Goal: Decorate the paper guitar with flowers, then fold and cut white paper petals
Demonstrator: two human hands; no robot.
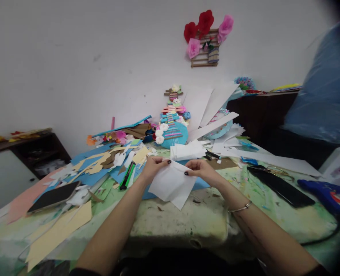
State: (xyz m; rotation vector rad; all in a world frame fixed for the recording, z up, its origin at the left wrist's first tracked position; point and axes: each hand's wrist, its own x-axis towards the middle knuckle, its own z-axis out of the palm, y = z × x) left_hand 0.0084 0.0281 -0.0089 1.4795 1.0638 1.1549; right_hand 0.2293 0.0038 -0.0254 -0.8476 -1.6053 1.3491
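Note:
A sheet of white paper (172, 184) hangs between my hands over the near part of the table, its lower corners pointing down. My left hand (156, 168) pinches the upper left edge, thumb on top. At the upper right edge, my right hand (200, 171) grips the same sheet between thumb and curled fingers. Just behind it lies a stack of folded white paper (187, 150). Blue paper (201, 184) shows partly from under the sheet. Left of my left hand rests a green and black utility knife (127, 176).
Paper scraps (101, 161) cover the table's left side, near a dark phone-like slab (54, 196). On the right lie a black flat object (280, 186), scissors (279, 172) and a blue tool with a cord (326, 197). A blue paper guitar (174, 135) leans against the wall.

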